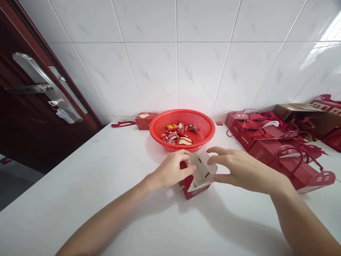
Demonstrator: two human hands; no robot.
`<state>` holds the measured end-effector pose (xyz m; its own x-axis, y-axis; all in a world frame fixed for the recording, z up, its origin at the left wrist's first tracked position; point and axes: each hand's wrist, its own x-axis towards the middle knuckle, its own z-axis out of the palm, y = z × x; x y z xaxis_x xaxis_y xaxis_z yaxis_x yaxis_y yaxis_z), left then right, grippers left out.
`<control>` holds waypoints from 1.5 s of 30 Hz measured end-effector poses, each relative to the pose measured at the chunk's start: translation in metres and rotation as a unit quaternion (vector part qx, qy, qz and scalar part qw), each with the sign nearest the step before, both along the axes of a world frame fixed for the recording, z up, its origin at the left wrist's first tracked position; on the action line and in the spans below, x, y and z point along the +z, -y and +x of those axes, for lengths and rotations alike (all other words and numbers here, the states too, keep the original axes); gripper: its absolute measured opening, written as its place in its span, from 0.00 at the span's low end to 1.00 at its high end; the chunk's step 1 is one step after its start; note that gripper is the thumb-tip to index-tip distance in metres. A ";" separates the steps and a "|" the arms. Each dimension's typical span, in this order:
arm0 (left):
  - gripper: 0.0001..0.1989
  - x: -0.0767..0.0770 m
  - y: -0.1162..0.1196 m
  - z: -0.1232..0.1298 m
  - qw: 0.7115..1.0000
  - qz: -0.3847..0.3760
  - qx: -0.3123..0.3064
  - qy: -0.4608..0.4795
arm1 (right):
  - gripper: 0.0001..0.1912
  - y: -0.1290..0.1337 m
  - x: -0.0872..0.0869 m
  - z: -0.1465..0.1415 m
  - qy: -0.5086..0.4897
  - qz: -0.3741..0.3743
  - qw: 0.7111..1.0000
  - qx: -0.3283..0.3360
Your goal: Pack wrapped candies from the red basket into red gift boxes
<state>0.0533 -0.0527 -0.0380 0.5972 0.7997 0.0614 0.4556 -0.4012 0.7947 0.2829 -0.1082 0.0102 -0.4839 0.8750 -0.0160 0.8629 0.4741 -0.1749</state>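
Note:
A small red gift box [197, 192] with a white inside stands on the white table, its top flaps raised. At its left edge is my left hand [174, 166], closed on the box wall with the thumb over the inner side. My right hand [234, 166] is at the right flap, fingers spread and curved, the tips at the white cardboard; whether they press on it is hard to see. Two dark slots show in the white inner side. Just behind the box is a red plastic basket [206, 142] with several wrapped sweets [178, 134] in it.
Several finished-looking red gift boxes [282, 153] with cord handles crowd the right side. Beyond them is an open cardboard carton [286, 111] with red ribbons. Another red box [145, 121] and a red ribbon [123, 124] lie by the tiled wall. A dark red door [23, 117] stands left.

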 end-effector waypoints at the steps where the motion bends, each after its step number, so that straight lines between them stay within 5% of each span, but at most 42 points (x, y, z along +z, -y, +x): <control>1: 0.09 0.002 -0.001 -0.004 1.000 -0.005 -0.004 -0.020 | 0.18 0.001 -0.001 0.001 0.013 -0.005 1.000 -0.008; 2: 0.07 0.005 -0.002 -0.008 0.999 -0.012 -0.015 -0.039 | 0.22 0.001 -0.002 0.002 0.026 -0.015 0.999 -0.017; 6: 0.37 0.019 -0.004 -0.028 0.988 -0.020 -0.093 -0.124 | 0.32 0.001 -0.008 0.004 0.082 -0.080 0.993 -0.029; 8: 0.43 0.025 -0.004 -0.036 0.980 -0.023 -0.105 -0.166 | 0.32 0.001 -0.011 0.004 0.093 -0.088 0.992 -0.019; 15: 0.40 0.020 -0.001 -0.038 0.988 -0.052 -0.076 -0.123 | 0.19 0.009 -0.010 -0.013 -0.132 0.075 0.982 0.110; 18: 0.37 0.017 0.001 -0.034 0.992 -0.029 -0.094 -0.084 | 0.13 0.012 -0.016 -0.032 -0.198 0.051 0.956 0.209; 21: 0.34 0.020 0.002 -0.034 0.993 -0.023 -0.093 -0.063 | 0.12 0.013 -0.024 -0.044 -0.192 0.024 0.952 0.238; 27: 0.31 0.025 -0.002 -0.040 0.993 -0.058 -0.091 -0.054 | 0.15 0.012 -0.028 -0.047 -0.177 0.032 0.960 0.215; 33: 0.16 0.036 -0.010 -0.049 0.984 0.015 -0.140 -0.106 | 0.20 0.007 -0.027 -0.041 -0.128 0.063 0.977 0.157; 40: 0.25 0.031 -0.005 -0.046 0.964 0.037 -0.176 -0.197 | 0.20 0.006 -0.018 -0.021 -0.153 0.028 0.985 0.069; 45: 0.26 0.025 -0.003 -0.043 0.963 0.052 -0.122 -0.233 | 0.11 0.003 -0.013 -0.010 -0.137 -0.008 0.990 0.011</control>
<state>0.0102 -0.0493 -0.0130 0.7490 0.6355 -0.1873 0.6351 -0.6081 0.4763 0.2733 -0.1108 -0.0030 -0.4906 0.8651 0.1046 0.7713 0.4870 -0.4099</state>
